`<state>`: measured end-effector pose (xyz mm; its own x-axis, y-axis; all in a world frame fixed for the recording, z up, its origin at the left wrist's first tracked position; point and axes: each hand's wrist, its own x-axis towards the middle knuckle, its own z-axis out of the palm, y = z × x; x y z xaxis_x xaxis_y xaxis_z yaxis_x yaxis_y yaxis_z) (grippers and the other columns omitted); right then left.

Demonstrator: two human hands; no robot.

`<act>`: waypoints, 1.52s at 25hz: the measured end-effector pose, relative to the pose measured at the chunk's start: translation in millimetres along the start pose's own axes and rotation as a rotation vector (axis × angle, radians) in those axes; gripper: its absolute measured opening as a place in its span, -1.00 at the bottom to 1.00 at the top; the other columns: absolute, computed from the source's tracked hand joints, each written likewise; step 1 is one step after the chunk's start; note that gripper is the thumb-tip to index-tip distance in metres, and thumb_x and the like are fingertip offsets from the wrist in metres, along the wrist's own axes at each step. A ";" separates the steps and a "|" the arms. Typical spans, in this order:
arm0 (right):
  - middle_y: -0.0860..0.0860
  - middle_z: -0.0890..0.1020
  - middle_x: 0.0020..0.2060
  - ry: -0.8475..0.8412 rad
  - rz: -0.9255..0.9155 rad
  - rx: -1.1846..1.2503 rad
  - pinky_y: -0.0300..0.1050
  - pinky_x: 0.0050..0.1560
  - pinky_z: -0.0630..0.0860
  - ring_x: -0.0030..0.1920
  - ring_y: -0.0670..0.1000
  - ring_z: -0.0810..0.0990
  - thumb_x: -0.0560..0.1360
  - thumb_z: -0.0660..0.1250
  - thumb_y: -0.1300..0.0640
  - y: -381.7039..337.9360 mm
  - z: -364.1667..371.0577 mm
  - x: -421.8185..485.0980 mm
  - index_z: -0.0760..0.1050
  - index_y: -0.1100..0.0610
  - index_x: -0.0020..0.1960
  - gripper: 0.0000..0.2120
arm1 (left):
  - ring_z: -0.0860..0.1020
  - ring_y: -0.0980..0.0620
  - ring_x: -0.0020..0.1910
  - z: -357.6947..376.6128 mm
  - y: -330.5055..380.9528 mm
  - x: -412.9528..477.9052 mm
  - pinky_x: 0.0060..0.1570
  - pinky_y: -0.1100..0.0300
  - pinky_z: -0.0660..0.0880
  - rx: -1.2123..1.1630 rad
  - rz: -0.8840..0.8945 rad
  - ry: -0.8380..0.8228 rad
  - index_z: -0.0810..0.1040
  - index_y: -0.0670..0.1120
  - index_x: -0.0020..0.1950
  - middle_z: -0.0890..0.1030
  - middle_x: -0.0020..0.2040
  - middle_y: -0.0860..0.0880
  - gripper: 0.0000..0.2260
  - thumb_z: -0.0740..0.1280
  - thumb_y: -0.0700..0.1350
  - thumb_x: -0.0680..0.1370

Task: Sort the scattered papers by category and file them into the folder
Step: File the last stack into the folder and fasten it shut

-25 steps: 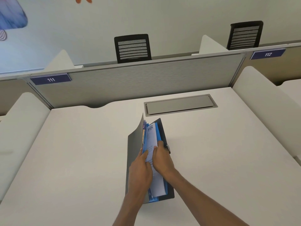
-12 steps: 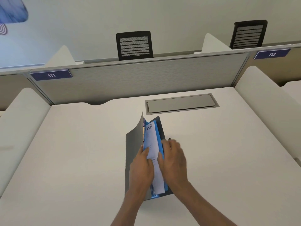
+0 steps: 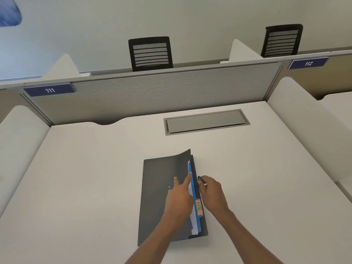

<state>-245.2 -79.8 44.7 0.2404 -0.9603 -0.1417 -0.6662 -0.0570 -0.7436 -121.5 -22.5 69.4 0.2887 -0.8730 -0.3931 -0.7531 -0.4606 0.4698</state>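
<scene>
A dark grey folder [image 3: 158, 197] lies on the white desk [image 3: 85, 178], its cover lowered almost flat over the contents. Along its right side a blue divider [image 3: 192, 185] with an orange "HR" tab [image 3: 199, 207] and a strip of white papers [image 3: 194, 225] still show. My left hand [image 3: 179, 199] rests flat on the cover with its fingers spread, the forefinger at the cover's right edge. My right hand [image 3: 211, 193] is beside the folder's right edge, its fingertips pinched on a small black clasp [image 3: 200, 180].
A grey cable hatch [image 3: 206, 121] is set into the desk behind the folder. A grey partition [image 3: 152, 96] closes the back, with white side dividers [image 3: 304, 119] left and right. Two black chairs [image 3: 150, 53] stand beyond it.
The folder cover has come down over the "HR" sheet and dividers. My left hand moved onto the cover. My right hand left the papers and went to the folder's right edge.
</scene>
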 end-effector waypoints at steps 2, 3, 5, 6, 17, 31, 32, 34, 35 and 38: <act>0.01 0.70 -0.02 -0.019 0.015 0.016 -0.43 -0.17 0.48 -0.07 -0.02 0.65 0.70 0.21 0.20 9.0 2.5 -0.7 0.62 0.16 0.13 -0.80 | 0.69 -0.21 0.12 12.8 4.1 7.4 -0.03 0.06 0.64 0.071 -0.006 -0.029 -0.11 0.15 0.72 -0.01 0.71 -0.25 -0.15 0.27 -0.30 0.59; 0.02 0.70 -0.06 -0.029 0.032 0.035 -0.31 -0.15 0.56 -0.09 0.02 0.67 0.70 0.21 0.22 14.0 3.5 0.2 0.62 0.16 0.10 -0.80 | 0.67 -0.23 0.18 19.9 7.0 11.2 0.04 0.03 0.63 0.116 -0.016 -0.031 -0.15 0.08 0.73 0.00 0.71 -0.28 -0.13 0.31 -0.28 0.59; 0.06 0.71 -0.09 -0.031 0.076 0.072 -0.07 -0.06 0.65 -0.13 0.09 0.70 0.69 0.21 0.25 23.9 5.2 3.8 0.62 0.19 0.08 -0.80 | 0.61 -0.26 0.31 32.7 12.1 16.7 0.15 -0.03 0.61 0.270 -0.013 0.005 -0.16 -0.05 0.72 0.06 0.69 -0.31 -0.14 0.35 -0.22 0.60; 0.08 0.72 -0.08 -0.027 0.094 0.088 0.00 -0.02 0.66 -0.12 0.11 0.71 0.69 0.21 0.25 29.5 6.1 5.9 0.63 0.21 0.09 -0.79 | 0.60 -0.26 0.33 39.2 13.8 17.9 0.15 -0.04 0.61 0.359 0.014 0.026 -0.14 -0.11 0.72 0.10 0.68 -0.32 -0.16 0.35 -0.19 0.61; 0.11 0.74 -0.11 0.015 0.267 0.248 -0.26 -0.21 0.52 -0.11 0.14 0.74 0.68 0.29 0.14 66.9 9.3 13.8 0.59 0.22 0.07 -0.84 | 0.62 -0.09 0.06 37.9 -40.2 46.6 0.12 0.10 0.55 -0.325 -0.107 0.123 0.67 -0.18 0.16 0.66 0.10 -0.14 -0.84 0.39 -0.24 0.60; -0.07 0.55 0.14 -0.069 -0.077 -0.212 -0.12 0.13 0.58 0.15 -0.02 0.55 0.62 0.25 0.21 42.1 48.1 -3.2 0.57 -0.01 0.28 -0.70 | 0.63 0.06 -0.27 46.0 -38.0 53.3 -0.20 0.20 0.52 -0.679 -0.189 0.041 0.72 -0.10 -0.20 0.72 -0.27 0.02 -0.72 0.41 0.02 0.62; -0.07 0.55 0.15 -0.070 -0.071 -0.230 -0.12 0.14 0.57 0.16 -0.02 0.55 0.61 0.24 0.21 41.9 48.7 -3.6 0.56 -0.02 0.30 -0.68 | 0.69 0.07 -0.17 46.2 -38.8 53.0 -0.12 0.20 0.57 -0.670 -0.187 0.039 0.77 -0.08 -0.12 0.76 -0.19 0.02 -0.80 0.43 -0.04 0.61; -0.08 0.55 0.19 -0.074 -0.079 -0.275 -0.12 0.17 0.56 0.18 -0.01 0.55 0.62 0.23 0.21 42.0 49.3 -5.0 0.54 -0.03 0.34 -0.65 | 0.71 0.03 -0.09 47.5 -37.4 53.3 -0.04 0.14 0.61 -0.672 -0.203 0.081 0.78 -0.10 -0.06 0.77 -0.13 -0.03 -0.88 0.46 -0.12 0.60; -0.08 0.54 0.22 -0.077 -0.095 -0.312 -0.13 0.18 0.56 0.18 -0.02 0.54 0.63 0.22 0.21 42.5 49.6 -6.1 0.52 -0.04 0.36 -0.64 | 0.71 0.00 -0.11 48.4 -35.6 53.6 -0.03 0.10 0.63 -0.674 -0.216 0.114 0.78 -0.14 -0.07 0.77 -0.14 -0.06 -0.90 0.47 -0.16 0.58; -0.11 0.52 0.32 -0.107 -0.145 -0.420 -0.18 0.24 0.51 0.24 -0.03 0.51 0.65 0.20 0.17 42.9 51.8 -10.4 0.46 -0.05 0.44 -0.62 | 0.69 -0.06 -0.19 49.3 -30.4 52.8 -0.08 0.03 0.64 -0.650 -0.230 0.190 0.75 -0.20 -0.13 0.74 -0.20 -0.14 -0.94 0.48 -0.24 0.52</act>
<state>-239.7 -58.2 -19.6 0.4093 -0.9018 -0.1387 -0.8436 -0.3161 -0.4341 -112.5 -46.6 -4.6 0.5404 -0.7281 -0.4216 -0.1736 -0.5868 0.7909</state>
